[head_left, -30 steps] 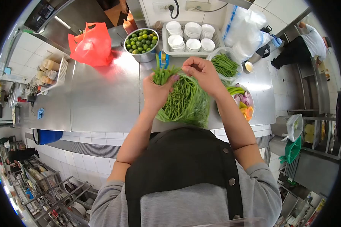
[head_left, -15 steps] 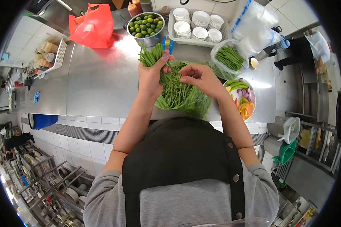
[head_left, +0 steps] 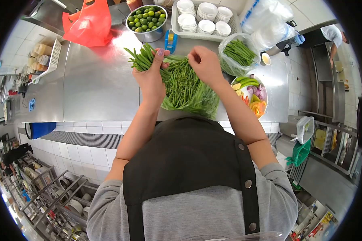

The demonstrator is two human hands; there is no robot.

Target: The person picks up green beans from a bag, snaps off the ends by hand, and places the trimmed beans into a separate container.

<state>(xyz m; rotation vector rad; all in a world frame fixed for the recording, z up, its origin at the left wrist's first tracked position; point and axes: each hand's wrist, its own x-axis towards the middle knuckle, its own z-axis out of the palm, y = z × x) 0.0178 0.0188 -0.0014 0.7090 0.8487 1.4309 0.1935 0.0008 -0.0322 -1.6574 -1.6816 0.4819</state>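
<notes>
A bunch of long green beans (head_left: 141,58) is gripped in my left hand (head_left: 151,76), its ends fanned out to the upper left. One bean sticks out from that hand toward the right. My right hand (head_left: 205,66) has its fingers pinched together near the upper right of an open plastic bag; whatever lies between the fingertips is too small to tell. Short cut green pieces (head_left: 182,85) fill this bag, below and between both hands. Farther right, a second clear bag holds whole green beans (head_left: 239,52).
Behind stand a bowl of limes (head_left: 147,21), a blue tape dispenser (head_left: 171,41) and a crate (head_left: 225,37) of stacked white dishes. A plate of cut vegetables (head_left: 256,90) lies right, a red bag (head_left: 88,25) back left. Another person (head_left: 333,35) is at far right.
My hands have moved apart, the left with its beans going left and slightly down, the right rising off the bean. The view has shifted, and the other person has changed posture.
</notes>
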